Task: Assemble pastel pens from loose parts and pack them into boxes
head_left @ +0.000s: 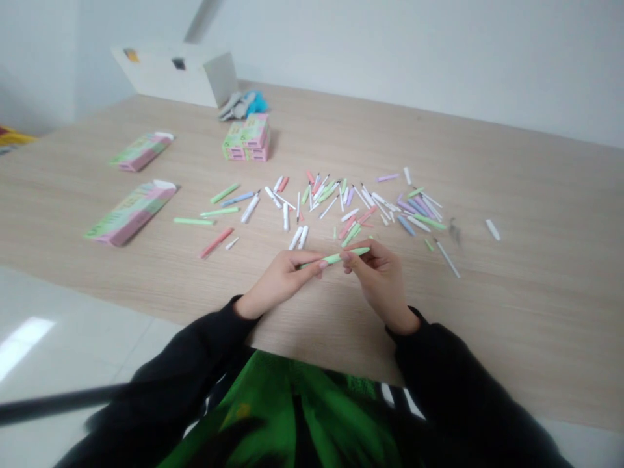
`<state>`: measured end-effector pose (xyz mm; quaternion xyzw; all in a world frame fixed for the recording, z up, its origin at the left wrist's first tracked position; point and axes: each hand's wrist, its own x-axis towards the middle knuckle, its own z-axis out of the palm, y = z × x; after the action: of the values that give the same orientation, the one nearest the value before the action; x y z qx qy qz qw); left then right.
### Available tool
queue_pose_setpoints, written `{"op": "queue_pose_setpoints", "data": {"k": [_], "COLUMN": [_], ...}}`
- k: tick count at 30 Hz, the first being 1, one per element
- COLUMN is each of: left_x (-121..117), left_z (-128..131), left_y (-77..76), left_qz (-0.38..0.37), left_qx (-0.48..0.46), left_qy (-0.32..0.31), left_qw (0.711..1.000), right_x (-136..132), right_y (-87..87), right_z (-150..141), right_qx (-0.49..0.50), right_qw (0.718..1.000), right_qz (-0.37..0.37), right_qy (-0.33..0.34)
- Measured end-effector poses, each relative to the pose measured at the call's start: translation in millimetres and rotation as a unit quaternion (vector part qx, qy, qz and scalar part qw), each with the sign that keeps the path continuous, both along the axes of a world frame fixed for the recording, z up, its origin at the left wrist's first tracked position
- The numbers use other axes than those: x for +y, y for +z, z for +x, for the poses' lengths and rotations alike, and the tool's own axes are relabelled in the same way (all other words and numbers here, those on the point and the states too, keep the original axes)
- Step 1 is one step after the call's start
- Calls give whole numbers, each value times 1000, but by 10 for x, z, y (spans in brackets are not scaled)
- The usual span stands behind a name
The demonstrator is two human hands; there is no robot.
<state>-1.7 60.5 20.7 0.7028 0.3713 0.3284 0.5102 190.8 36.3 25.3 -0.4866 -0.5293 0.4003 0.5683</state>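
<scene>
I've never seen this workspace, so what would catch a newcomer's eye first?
Probably the colourful scatter of pen parts across the middle of the table. Nearer, the left hand and right hand share a green pen. Two pink-and-green boxes lie at left.

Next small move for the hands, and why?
I'd press the left hand and right hand gently toward each other along the green pen. Both already pinch it, one toward each end, so a straight push looks easy. Whether a joint is open is hidden by the fingers, so this is only a judgement.
</scene>
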Motion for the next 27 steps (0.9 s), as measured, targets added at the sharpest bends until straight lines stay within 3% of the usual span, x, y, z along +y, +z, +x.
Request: {"op": "queue_pose_setpoints", "data": {"k": [3, 6, 7, 9, 11, 13, 15, 17, 20, 24, 27], "left_x": [-36, -6, 33, 157, 321, 490, 641, 765, 882, 853, 686], "left_z": [59, 37, -28, -298, -768, -1378, -2003, -2510, -2908, -2891, -2682], "left_y": [-18, -9, 9, 66, 138, 195, 209, 168, 55, 15, 118], "left_qz": [92, 136, 152, 193, 231, 249, 196, 133, 54, 74, 133], "left_qx": [30, 46, 55, 96, 169, 278, 349, 387, 437, 438, 426], "left_qy": [24, 3, 16, 110, 273, 407, 507, 529, 464, 438, 428], "left_qw": [995, 990, 987, 970, 919, 834, 764, 743, 769, 782, 786], "right_x": [18, 29, 30, 33, 41, 50, 53, 47, 36, 60, 105], "right_y": [-50, -62, -55, -33, -8, 12, 26, 34, 31, 81, 290], "right_z": [-5, 2, 16, 63, 127, 177, 192, 173, 137, 164, 177], "right_qx": [12, 7, 3, -6, -17, -27, -36, -44, -70, -102, -112], "right_qw": [1000, 1000, 1000, 999, 998, 997, 997, 997, 996, 992, 987], "right_qz": [-16, -23, -19, -5, 10, 22, 31, 41, 51, 64, 101], "right_qy": [-12, -17, -23, -40, -58, -65, -59, -45, -31, -43, -56]}}
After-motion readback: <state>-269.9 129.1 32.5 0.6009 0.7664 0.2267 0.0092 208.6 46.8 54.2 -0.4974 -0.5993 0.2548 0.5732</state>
